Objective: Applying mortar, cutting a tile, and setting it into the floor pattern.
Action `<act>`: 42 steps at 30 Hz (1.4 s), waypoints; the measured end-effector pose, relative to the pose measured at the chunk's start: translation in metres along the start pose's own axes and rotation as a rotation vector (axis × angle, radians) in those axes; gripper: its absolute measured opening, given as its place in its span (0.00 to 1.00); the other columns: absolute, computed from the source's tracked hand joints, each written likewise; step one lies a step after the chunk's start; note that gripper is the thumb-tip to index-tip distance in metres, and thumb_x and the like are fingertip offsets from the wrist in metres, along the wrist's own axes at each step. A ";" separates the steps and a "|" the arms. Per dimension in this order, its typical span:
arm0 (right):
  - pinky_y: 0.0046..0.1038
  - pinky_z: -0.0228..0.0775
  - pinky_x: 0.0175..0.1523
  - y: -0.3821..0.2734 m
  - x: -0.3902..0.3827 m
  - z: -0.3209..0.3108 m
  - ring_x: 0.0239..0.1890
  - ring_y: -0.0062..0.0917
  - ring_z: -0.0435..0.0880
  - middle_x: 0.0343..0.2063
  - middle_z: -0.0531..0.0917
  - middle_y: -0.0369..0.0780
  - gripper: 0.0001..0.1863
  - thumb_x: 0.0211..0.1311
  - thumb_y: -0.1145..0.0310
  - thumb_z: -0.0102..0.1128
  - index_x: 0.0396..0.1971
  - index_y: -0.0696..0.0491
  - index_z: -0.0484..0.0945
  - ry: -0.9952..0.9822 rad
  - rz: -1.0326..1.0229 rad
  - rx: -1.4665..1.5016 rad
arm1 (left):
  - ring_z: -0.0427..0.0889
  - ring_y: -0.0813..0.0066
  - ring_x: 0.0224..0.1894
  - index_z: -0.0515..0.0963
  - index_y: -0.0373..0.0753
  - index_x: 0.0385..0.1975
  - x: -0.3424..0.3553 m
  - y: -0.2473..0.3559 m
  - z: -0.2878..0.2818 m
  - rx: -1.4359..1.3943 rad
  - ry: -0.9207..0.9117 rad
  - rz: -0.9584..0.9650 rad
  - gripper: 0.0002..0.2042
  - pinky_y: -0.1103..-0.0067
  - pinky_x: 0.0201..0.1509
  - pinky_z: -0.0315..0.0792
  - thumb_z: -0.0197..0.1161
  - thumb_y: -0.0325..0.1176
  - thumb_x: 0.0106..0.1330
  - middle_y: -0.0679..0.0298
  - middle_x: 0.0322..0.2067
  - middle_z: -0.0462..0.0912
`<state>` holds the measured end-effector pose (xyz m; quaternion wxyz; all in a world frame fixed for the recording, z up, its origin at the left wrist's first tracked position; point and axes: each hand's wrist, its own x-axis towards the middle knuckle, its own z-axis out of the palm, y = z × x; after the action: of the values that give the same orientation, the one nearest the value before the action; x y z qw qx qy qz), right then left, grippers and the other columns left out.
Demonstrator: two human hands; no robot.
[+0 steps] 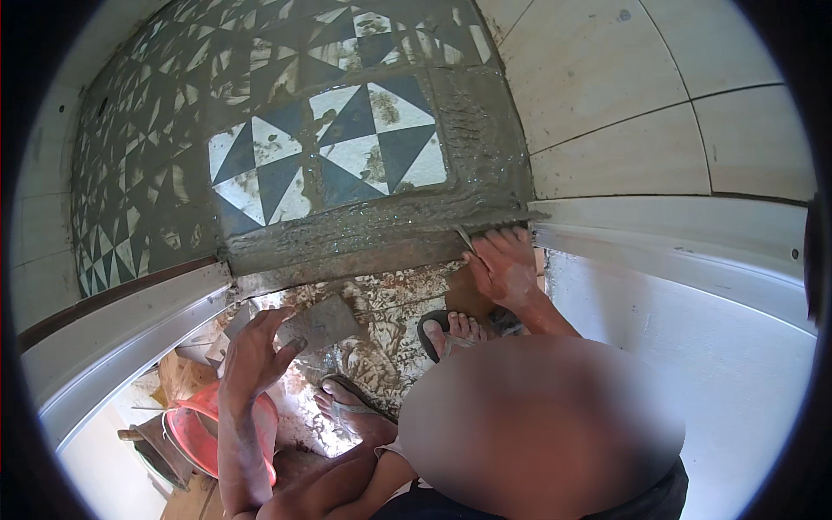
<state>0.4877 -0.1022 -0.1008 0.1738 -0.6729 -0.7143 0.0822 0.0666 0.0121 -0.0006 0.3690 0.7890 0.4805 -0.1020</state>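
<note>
My right hand is closed at the right end of the doorway sill, beside a strip of wet grey mortar. In it is a thin metal tool that looks like a trowel, its edge against the mortar; most of it is hidden by the fingers. My left hand hangs empty on the left, its thumb apart from the fingers. Below and beside it lies a flat grey slab. Beyond the mortar strip are patterned blue-grey and white tiles, smeared with mortar.
A red bucket stands beside my left forearm, with a dark container next to it. White door-frame sides flank the opening. Cream wall tiles rise at the right. My sandalled feet rest on the mortar-splashed floor.
</note>
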 end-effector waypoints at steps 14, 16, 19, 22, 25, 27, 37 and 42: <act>0.43 0.64 0.51 0.024 0.016 0.019 0.41 0.39 0.79 0.34 0.79 0.42 0.10 0.61 0.63 0.66 0.37 0.51 0.81 -0.055 -0.028 -0.051 | 0.84 0.45 0.55 0.79 0.38 0.61 -0.007 -0.005 0.001 -0.063 -0.010 -0.070 0.28 0.60 0.58 0.79 0.75 0.35 0.58 0.49 0.55 0.84; 0.43 0.64 0.51 0.028 0.027 0.020 0.41 0.40 0.79 0.34 0.80 0.42 0.10 0.61 0.62 0.67 0.37 0.51 0.81 -0.057 -0.031 -0.063 | 0.85 0.46 0.55 0.79 0.37 0.61 -0.007 -0.005 0.001 -0.050 -0.007 -0.064 0.27 0.61 0.58 0.78 0.74 0.34 0.60 0.48 0.55 0.84; 0.44 0.65 0.52 0.035 0.039 0.021 0.42 0.40 0.81 0.35 0.82 0.41 0.09 0.61 0.63 0.66 0.38 0.50 0.81 -0.077 -0.022 -0.067 | 0.85 0.46 0.53 0.78 0.35 0.61 -0.007 -0.004 0.001 -0.055 -0.021 -0.076 0.27 0.62 0.58 0.78 0.74 0.35 0.61 0.47 0.54 0.84; 0.44 0.66 0.51 0.036 0.044 0.019 0.42 0.40 0.81 0.36 0.82 0.42 0.09 0.62 0.62 0.65 0.39 0.50 0.82 -0.122 0.009 -0.067 | 0.85 0.45 0.54 0.79 0.37 0.61 -0.006 -0.003 0.001 -0.058 -0.030 -0.077 0.27 0.60 0.57 0.79 0.74 0.36 0.61 0.48 0.55 0.84; 0.44 0.65 0.51 0.033 0.046 0.013 0.42 0.41 0.81 0.36 0.82 0.42 0.09 0.62 0.62 0.65 0.38 0.50 0.82 -0.092 0.012 -0.041 | 0.84 0.44 0.55 0.79 0.39 0.61 -0.005 -0.005 0.001 -0.031 -0.021 -0.043 0.27 0.59 0.57 0.79 0.74 0.38 0.61 0.48 0.55 0.84; 0.44 0.65 0.51 0.030 0.050 0.009 0.42 0.41 0.81 0.36 0.82 0.42 0.09 0.62 0.62 0.65 0.37 0.50 0.82 -0.136 0.027 -0.085 | 0.84 0.44 0.55 0.79 0.40 0.61 -0.004 -0.008 0.000 -0.010 0.000 -0.040 0.27 0.59 0.57 0.79 0.74 0.38 0.61 0.49 0.54 0.84; 0.45 0.66 0.51 0.033 0.057 0.013 0.43 0.43 0.79 0.36 0.81 0.44 0.10 0.63 0.64 0.65 0.39 0.52 0.82 -0.125 -0.013 -0.122 | 0.83 0.43 0.56 0.76 0.40 0.63 -0.010 -0.009 0.003 -0.008 -0.022 -0.022 0.27 0.60 0.60 0.77 0.73 0.36 0.63 0.48 0.57 0.82; 0.45 0.66 0.52 0.036 0.048 0.016 0.42 0.43 0.79 0.35 0.80 0.43 0.08 0.62 0.64 0.66 0.36 0.51 0.81 -0.157 -0.003 -0.144 | 0.83 0.44 0.56 0.78 0.39 0.62 -0.013 -0.008 0.001 0.000 -0.037 -0.063 0.27 0.58 0.60 0.77 0.73 0.38 0.62 0.49 0.56 0.83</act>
<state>0.5138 -0.0500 -0.1214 0.0689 -0.6740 -0.7308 0.0829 0.0538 0.0045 0.0012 0.3745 0.7714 0.4983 -0.1281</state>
